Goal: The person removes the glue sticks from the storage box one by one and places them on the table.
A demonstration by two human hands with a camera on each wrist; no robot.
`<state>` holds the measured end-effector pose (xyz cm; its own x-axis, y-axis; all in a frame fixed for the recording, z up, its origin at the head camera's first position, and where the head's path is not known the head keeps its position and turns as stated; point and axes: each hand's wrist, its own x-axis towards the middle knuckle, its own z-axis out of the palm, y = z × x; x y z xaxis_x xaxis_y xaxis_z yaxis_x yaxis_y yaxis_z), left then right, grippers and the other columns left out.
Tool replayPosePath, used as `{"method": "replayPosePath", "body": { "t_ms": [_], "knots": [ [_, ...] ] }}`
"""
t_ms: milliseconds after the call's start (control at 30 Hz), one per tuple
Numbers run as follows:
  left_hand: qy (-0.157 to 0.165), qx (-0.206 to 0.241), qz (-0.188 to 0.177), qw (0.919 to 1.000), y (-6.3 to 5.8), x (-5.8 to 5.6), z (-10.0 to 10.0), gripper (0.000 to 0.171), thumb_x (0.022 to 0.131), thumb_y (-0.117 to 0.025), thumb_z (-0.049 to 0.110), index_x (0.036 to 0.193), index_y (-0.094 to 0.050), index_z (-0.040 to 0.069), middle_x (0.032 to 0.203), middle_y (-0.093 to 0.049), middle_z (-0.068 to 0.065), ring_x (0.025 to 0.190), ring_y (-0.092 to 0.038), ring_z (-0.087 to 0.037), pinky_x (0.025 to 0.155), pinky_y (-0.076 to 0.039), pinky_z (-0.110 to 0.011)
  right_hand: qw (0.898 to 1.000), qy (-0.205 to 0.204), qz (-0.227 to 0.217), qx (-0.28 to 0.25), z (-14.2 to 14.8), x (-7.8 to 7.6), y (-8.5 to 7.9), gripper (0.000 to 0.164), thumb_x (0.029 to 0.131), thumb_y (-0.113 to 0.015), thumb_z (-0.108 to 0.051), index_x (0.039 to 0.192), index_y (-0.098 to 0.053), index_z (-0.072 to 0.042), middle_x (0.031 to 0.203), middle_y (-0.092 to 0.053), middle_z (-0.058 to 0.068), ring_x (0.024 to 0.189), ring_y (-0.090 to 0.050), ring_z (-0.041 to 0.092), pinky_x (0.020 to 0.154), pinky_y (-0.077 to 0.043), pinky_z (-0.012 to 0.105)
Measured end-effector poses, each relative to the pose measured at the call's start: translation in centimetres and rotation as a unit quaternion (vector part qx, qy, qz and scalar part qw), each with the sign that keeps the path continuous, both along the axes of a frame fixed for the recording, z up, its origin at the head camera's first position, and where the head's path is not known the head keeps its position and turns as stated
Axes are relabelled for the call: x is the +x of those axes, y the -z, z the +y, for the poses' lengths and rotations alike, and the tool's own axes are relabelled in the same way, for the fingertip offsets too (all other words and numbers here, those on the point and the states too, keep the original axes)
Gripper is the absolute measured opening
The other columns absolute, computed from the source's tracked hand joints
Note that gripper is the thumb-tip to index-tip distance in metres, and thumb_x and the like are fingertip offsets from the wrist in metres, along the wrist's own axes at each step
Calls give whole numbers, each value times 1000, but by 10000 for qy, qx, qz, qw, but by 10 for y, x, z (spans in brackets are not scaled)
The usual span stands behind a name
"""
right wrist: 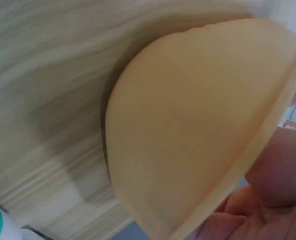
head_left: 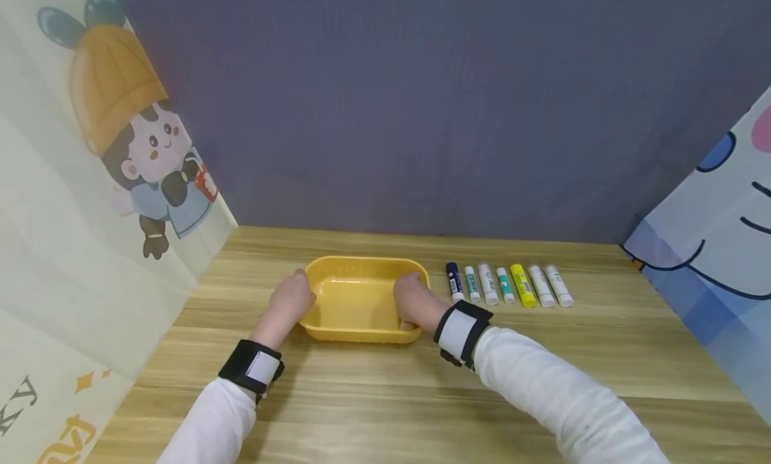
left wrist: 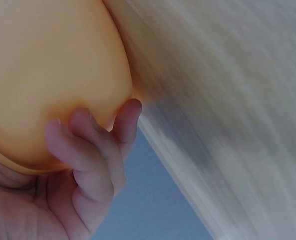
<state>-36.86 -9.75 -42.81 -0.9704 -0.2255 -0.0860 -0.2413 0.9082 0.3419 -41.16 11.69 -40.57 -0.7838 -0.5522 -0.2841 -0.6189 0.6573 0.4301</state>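
Note:
A shallow yellow plastic basin (head_left: 355,300) sits on the wooden table, and nothing lies on the visible part of its floor. At its left end, my left hand (head_left: 293,295) grips the rim; the left wrist view shows curled fingers (left wrist: 95,155) against the outer wall. My right hand (head_left: 415,299) holds the opposite end, reaching over the rim with its fingers on the inner side. In the right wrist view the basin's outer wall (right wrist: 187,120) hides part of that hand (right wrist: 277,195).
To the right of the basin stretches a row of several glue sticks: a dark blue one (head_left: 454,282), small teal ones (head_left: 504,285), a yellow one (head_left: 522,285) and white ones (head_left: 559,286). A dark grey panel (head_left: 421,116) rises behind the table (head_left: 373,404), with printed sheets on both sides.

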Motion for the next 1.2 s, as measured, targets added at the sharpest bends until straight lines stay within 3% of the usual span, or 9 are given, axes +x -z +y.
{"method": "replayPosePath", "body": {
  "t_ms": [100,167,333,400,600,700,867,967,1200],
  "knots": [
    [7,-37,7,10000,1,0,0,45,83,-57,15,114,-42,-14,87,-57,-26,68,-57,-28,56,-49,-37,9998,-20,60,-164,1,-1,4,31,63,-68,-18,88,-59,-2,80,-56,4,71,-48,13,72,-37,30],
    [25,-59,20,10000,1,-1,0,45,83,-57,15,114,-42,-14,87,-57,-26,69,-57,-28,56,-50,-38,9974,178,-140,-681,3,-2,5,25,65,-67,-18,82,-59,-2,76,-56,5,69,-49,15,72,-37,29],
    [34,-60,23,10000,1,-1,-1,45,83,-57,15,114,-41,-14,87,-57,-27,69,-58,-29,57,-50,-39,9670,889,-947,-2191,6,-2,9,19,68,-67,-13,70,-52,-1,70,-53,9,60,-53,18,55,-45,22],
    [36,-33,6,10000,1,-1,-1,45,83,-57,15,114,-41,-14,87,-57,-27,68,-57,-29,56,-50,-38,9559,1057,-1145,-2490,6,-1,10,21,69,-67,-12,76,-51,1,73,-52,11,58,-52,19,46,-43,21],
    [38,-24,-57,10000,2,-2,-1,46,83,-57,15,114,-41,-15,88,-57,-27,69,-57,-28,57,-50,-38,9328,1428,-1673,-2854,6,0,7,42,74,-65,-11,106,-45,8,69,-56,11,49,-55,17,39,-43,21],
    [17,-14,-70,10000,2,-3,-1,46,83,-57,15,114,-41,-14,88,-57,-26,69,-57,-28,57,-50,-37,9131,1644,-2034,-3127,8,-1,-6,45,77,-64,-12,111,-42,7,69,-57,11,47,-57,18,38,-45,24],
    [8,4,-89,10000,2,-2,-1,46,83,-57,15,115,-41,-14,88,-57,-26,69,-57,-28,56,-50,-38,8806,1774,-2503,-3611,17,-2,-43,58,78,-64,-15,125,-36,3,84,-53,15,49,-60,21,44,-51,30],
    [16,-2,-94,10000,3,-2,-2,46,83,-57,15,115,-41,-14,87,-57,-26,68,-57,-27,56,-50,-38,8705,1823,-2586,-3771,27,-1,-67,70,78,-65,-18,135,-28,-3,89,-53,15,50,-60,20,45,-51,30],
    [6,4,-90,10000,2,-3,-2,45,84,-56,15,115,-41,-14,87,-57,-25,65,-55,-25,53,-48,-34,8818,1765,-2202,-3779,80,-6,-108,71,81,-63,-27,136,-24,-3,98,-57,19,51,-59,21,43,-49,27]
  ]
}}
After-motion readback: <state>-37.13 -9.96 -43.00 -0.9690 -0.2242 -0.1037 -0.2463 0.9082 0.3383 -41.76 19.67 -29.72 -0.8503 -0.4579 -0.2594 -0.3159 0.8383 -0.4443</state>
